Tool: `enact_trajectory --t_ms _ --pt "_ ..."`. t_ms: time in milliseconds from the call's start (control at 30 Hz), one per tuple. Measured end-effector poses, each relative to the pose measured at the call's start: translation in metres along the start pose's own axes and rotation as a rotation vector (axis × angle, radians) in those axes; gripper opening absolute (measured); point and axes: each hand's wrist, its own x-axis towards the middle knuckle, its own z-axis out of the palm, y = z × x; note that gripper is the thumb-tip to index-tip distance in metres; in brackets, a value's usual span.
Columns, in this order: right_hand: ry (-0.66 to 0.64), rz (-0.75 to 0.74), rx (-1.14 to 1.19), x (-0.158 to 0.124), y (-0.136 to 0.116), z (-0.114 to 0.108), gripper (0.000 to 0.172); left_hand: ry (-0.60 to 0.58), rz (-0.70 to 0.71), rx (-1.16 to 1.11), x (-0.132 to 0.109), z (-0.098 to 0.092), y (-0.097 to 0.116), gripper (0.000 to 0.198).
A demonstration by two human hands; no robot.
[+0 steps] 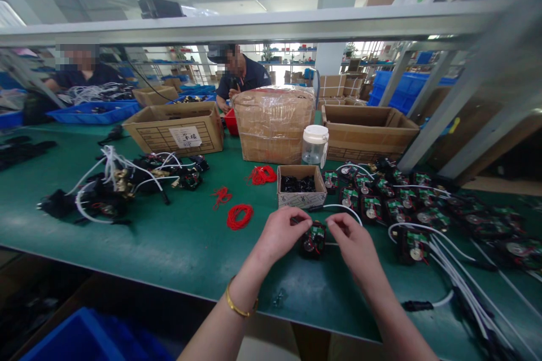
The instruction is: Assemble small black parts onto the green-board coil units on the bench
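Observation:
In the middle of the green table, a black housing with a green circuit board and a round metallic part (pixel 312 243) lies between my hands. My left hand (pixel 284 232) is closed, thumb and fingers together at the housing's upper left edge; what they pinch is too small to make out. On the other side, the fingertips of my right hand (pixel 350 238) are pinched near the upper right corner, their contents hidden. A white cable (pixel 345 208) curves behind the fingers. Just beyond stands a small carton (pixel 301 199) holding black parts.
Red wire bundles (pixel 240 216) lie left of my hands. Similar housings (pixel 398 208) crowd the right, with white cables (pixel 459 287) trailing forward. Cabled assemblies (pixel 110 186) lie at left. Behind stand a wrapped box (pixel 275 124) and a clear jar (pixel 314 144). Two co-workers sit opposite.

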Motion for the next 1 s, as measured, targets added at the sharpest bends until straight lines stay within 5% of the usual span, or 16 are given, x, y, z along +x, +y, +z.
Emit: enact_trajectory --t_ms 267,567,1000 --pt "-0.069 -0.084 -0.082 0.005 -0.007 0.004 0.017 0.010 -0.009 0.043 0.006 0.002 0.003 0.008" --pt "-0.184 0.026 0.062 0.010 0.002 -0.010 0.025 -0.023 0.036 -0.019 0.002 -0.001 -0.004 0.012" --pt "-0.148 -0.044 -0.023 -0.009 0.004 -0.010 0.025 0.089 0.040 -0.039 -0.004 0.009 -0.010 0.009"
